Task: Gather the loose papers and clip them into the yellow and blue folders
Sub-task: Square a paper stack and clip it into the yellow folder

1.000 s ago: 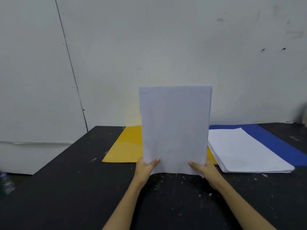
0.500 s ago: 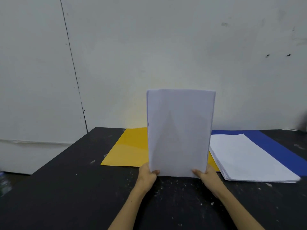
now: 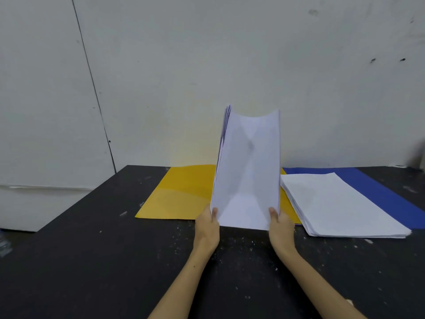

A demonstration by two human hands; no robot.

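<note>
Now bowed inward versus earlier flat sheet, paper stack (image 3: 247, 180) stood upright, pinched between left hand (image 3: 207, 226) and right hand (image 3: 280, 229) thumbs and hidden fingers, presumably squaring edges before yellow folder (image 3: 181, 194)

A black table (image 3: 92, 261) bears a yellow folder (image 3: 181, 194) and a blue folder (image 3: 379, 192).

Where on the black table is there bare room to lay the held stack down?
Bare tabletop lies left of the yellow folder and along the near edge around both forearms. The far right is crowded: a paper pile covers most of the blue folder. The left hand and right hand grip the upright stack.
</note>
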